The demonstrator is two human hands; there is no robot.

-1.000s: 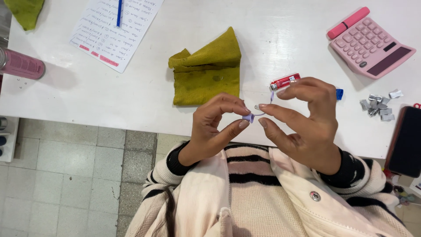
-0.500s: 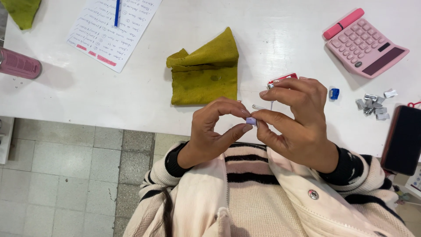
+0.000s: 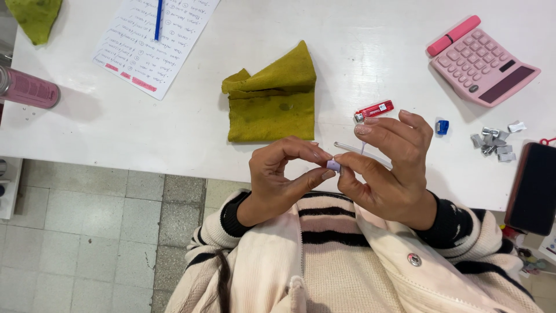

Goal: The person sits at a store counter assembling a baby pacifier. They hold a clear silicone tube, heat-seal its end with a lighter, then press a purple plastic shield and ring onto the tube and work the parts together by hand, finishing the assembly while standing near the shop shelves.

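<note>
My left hand (image 3: pixel 284 174) and my right hand (image 3: pixel 388 165) meet over the near edge of the white table (image 3: pixel 145 136). Between their fingertips sits a small lilac piece (image 3: pixel 333 166), pinched by thumb and forefinger of both hands. A thin clear rod (image 3: pixel 350 148) runs from it under my right fingers. Just beyond my right hand lies a red lighter (image 3: pixel 374 109) on the table. A folded olive-green cloth (image 3: pixel 272 98) lies past my left hand.
A pink calculator (image 3: pixel 483 64) with a pink marker lies far right, a blue sharpener (image 3: pixel 442 127) and several small grey metal bits (image 3: pixel 493 142) beside it. A dark phone (image 3: pixel 531 188) is at the right edge. A written sheet (image 3: pixel 150 43) with a blue pen, a pink can (image 3: pixel 29 88).
Both hands have stayed together on the lilac piece with small finger shifts. The right hand has dropped slightly, uncovering the red lighter.
</note>
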